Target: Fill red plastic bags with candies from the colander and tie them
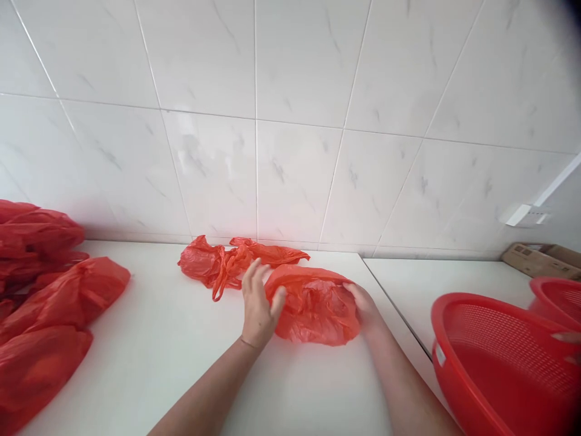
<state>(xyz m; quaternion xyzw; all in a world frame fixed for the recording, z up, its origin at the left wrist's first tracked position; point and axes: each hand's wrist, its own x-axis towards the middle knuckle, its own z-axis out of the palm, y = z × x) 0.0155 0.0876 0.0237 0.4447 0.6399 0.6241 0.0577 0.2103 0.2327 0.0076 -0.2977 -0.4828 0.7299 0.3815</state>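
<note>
Red bag (313, 306) hides right hand (363, 306) fingers, grip unclear; left hand (258, 306) fingers spread wide.

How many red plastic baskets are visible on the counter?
2. One large red basket stands at the right front; a second red basket sits behind it at the right edge, cut off by the frame. More may be hidden outside the view.

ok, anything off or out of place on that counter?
Nothing damaged or spilled. Left hand and right hand press a crumpled red bag flat on the white counter. A second bag lies bunched behind it, more red bags are piled at left, and red baskets overhang the front edge at right.
</note>
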